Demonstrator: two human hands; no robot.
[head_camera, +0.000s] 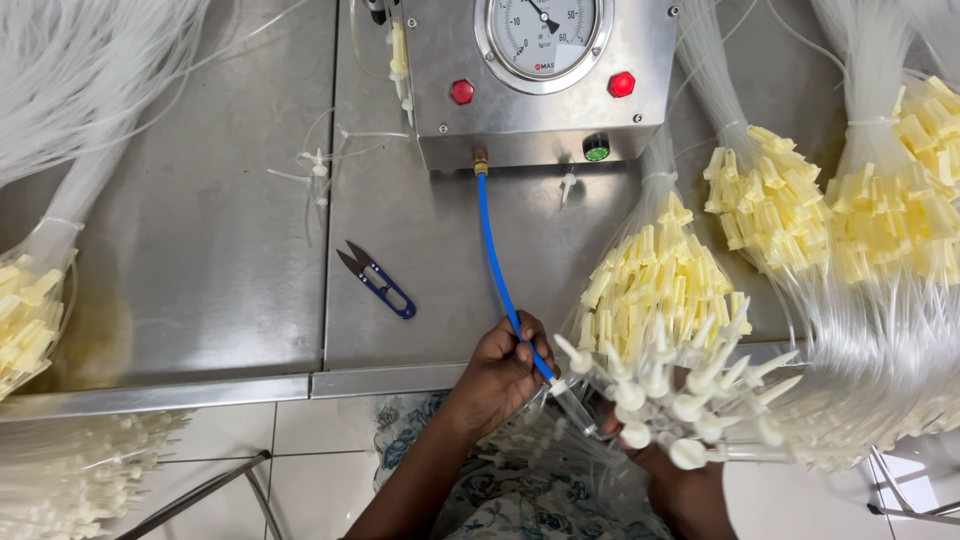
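My left hand (503, 368) grips the lower end of a blue hose (497, 262) that runs up to a brass fitting on a steel gauge box (540, 120). The hose tip meets a clear connector (572, 400) at the table's front edge. My right hand (672, 478) is mostly hidden under a bundle of clear tubes with white caps (680, 395), which it holds against my lap. Yellow-capped tube bundles (660, 280) lie just above that bundle.
A round pressure dial (544, 35), two red buttons and a green one sit on the box. Blue-handled thread snips (378, 280) lie on the steel table (200, 260). More yellow-capped bundles (880, 200) fill the right side and far left (25, 315). White tiled floor lies below.
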